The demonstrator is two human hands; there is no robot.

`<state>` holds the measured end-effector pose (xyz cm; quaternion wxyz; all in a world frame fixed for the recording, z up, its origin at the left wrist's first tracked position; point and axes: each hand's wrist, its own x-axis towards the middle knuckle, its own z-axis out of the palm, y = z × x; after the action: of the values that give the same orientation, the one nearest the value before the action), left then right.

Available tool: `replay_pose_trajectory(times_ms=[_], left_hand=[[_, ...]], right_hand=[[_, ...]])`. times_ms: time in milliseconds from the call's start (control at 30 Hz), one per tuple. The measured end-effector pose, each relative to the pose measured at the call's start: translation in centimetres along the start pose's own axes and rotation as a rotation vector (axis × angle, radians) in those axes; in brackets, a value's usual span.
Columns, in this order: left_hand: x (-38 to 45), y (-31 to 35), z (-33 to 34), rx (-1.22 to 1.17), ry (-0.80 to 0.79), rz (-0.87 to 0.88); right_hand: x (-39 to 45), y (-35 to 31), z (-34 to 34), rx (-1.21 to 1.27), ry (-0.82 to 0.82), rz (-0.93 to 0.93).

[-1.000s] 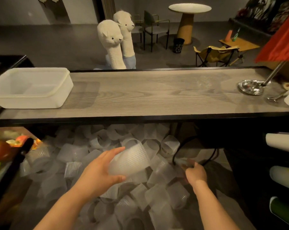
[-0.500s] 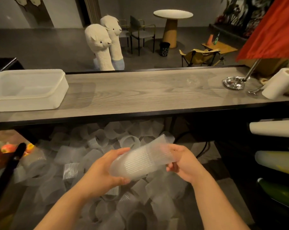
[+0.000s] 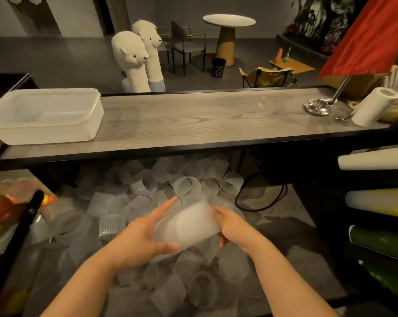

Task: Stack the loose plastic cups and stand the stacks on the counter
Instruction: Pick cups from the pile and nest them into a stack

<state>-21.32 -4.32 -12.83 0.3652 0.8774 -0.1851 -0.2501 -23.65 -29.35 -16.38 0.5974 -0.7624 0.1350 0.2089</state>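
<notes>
1. I see the stack (image 3: 188, 226) lying tilted between both hands, below the counter (image 3: 193, 120).
2. The left hand (image 3: 139, 239) curls round its closed end.
3. The right hand (image 3: 232, 226) grips its open end.
4. Loose cups (image 3: 115, 207) lie under the counter.

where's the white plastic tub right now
In the head view the white plastic tub sits at the far left end of the wooden counter, in front of and left of the two alpaca toys.
</notes>
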Motion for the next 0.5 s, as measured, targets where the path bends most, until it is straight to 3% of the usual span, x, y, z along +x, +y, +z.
replay_pose_trajectory(times_ms=[100, 133, 267, 500], left_hand=[[-0.6, -1.4, -0.2, -0.022, 0.013, -0.034], [-0.9, -2.0, -0.4, -0.039, 0.031, -0.042], [-1.7, -3.3, -0.9, -0.051, 0.079, -0.063], [-1.6, -3.3, -1.1, -0.069, 0.138, -0.055]], right_hand=[[2.0, 2.2, -2.4, -0.152, 0.465, 0.018], [2.6, 3.1, -3.5, -0.253, 0.552, 0.06], [5.1, 4.6, -5.7, -0.506, 0.451, 0.306], [8.7, 5.1, -6.8, -0.394, 0.404, 0.342]])
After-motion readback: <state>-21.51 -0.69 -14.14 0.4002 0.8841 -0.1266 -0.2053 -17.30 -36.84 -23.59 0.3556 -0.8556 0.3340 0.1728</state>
